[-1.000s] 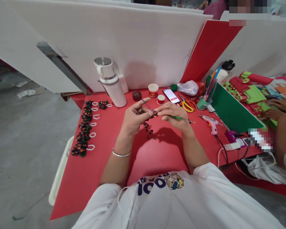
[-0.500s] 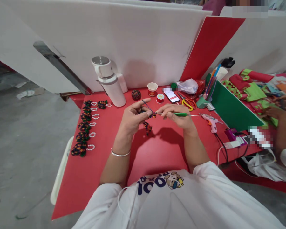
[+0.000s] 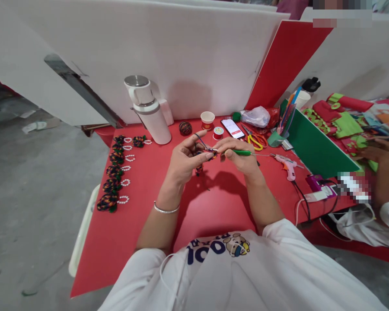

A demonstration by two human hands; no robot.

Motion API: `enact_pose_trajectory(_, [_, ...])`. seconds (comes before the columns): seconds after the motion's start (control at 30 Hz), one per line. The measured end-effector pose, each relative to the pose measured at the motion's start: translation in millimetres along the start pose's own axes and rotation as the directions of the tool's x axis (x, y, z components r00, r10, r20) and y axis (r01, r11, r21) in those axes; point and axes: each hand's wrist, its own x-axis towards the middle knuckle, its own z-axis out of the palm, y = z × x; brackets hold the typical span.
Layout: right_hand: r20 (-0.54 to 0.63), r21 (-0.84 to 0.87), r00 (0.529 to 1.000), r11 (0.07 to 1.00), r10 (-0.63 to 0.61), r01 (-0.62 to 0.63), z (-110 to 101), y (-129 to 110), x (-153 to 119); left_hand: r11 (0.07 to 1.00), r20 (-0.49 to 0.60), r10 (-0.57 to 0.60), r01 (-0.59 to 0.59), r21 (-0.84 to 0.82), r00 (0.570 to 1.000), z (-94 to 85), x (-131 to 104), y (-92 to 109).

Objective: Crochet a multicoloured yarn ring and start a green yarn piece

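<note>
Grip of the left hand [image 3: 184, 160] is pinched shut on a dark, many-colored yarn piece [image 3: 199, 168] above the red desk [image 3: 142, 242]. The right hand [image 3: 241, 160] has its grip shut on a green hook [image 3: 243, 153], with the hook's tip at the yarn. On the white shirt [image 3: 246, 276], big blue letters show "OO" beside a cartoon bear [image 3: 237, 246]; the whole word is hard to read. Past the hands, the thread spool [image 3: 218, 133], phone [image 3: 232, 129] and paper cup [image 3: 208, 119] have marks too tiny to read.
</note>
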Motion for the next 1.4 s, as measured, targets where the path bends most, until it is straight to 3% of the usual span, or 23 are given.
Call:
enact_pose_trajectory(0.23, [-0.004,-0.032,0.999,0.999,0.036,-0.037,0.2,-2.0,-1.3,0.995,-0.026,0.069,-0.067,0.067,0.997,5.8,-1.6,-3.0])
enact_pose_trajectory(0.5, [-0.078,0.010,0.997,1.000,0.025,-0.024,1.3,3.4,-3.7,0.992,-0.035,0.044,-0.040,0.122,0.998,9.7,-3.7,-5.5])
enact_pose_trajectory(0.73, [0.007,-0.145,1.000,0.989,-0.007,0.008,-4.3,-3.4,-3.0,0.993,-0.060,0.045,-0.038,0.112,0.997,8.1,-3.0,-4.5])
enact_pose_trajectory(0.9, [-0.016,-0.270,0.997,0.961,-0.069,0.062,-3.2,-2.1,-1.5,0.991,-0.089,0.035,-0.023,0.129,0.995,8.6,-4.0,-3.6])
enact_pose_trajectory(1.4, [-0.041,-0.224,0.997,0.973,-0.071,0.060,0.3,0.1,0.2,0.989,-0.071,0.054,-0.044,0.142,0.996,9.1,-3.2,-6.5])
